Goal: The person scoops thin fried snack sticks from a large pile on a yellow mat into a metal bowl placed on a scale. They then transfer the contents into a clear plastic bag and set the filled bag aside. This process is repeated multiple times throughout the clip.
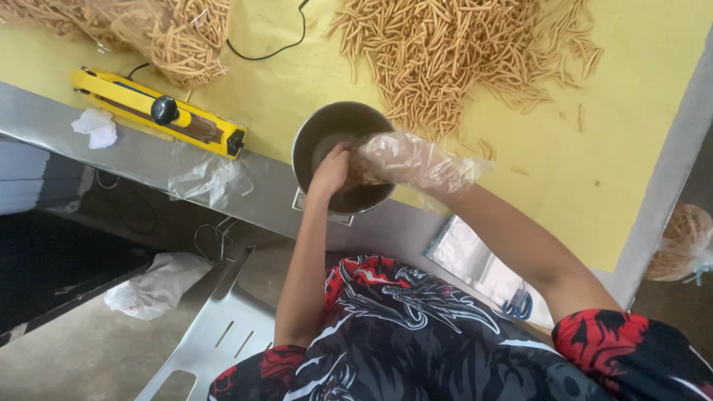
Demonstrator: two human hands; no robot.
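Single head-worn view, steeply downward and close over the yellow table point(297, 89), no second view.

Clear plastic bag of tan snack sticks point(178, 33) at top left on the yellow table, empty clear bags point(204, 177) crumpled on the steel edge, stack of flat clear bags point(475, 260) under the right arm, tied filled bag point(679, 245) at far right.

Yellow-covered table point(639, 148) with a steel edge point(141, 152), bare concrete floor point(89, 349) below.
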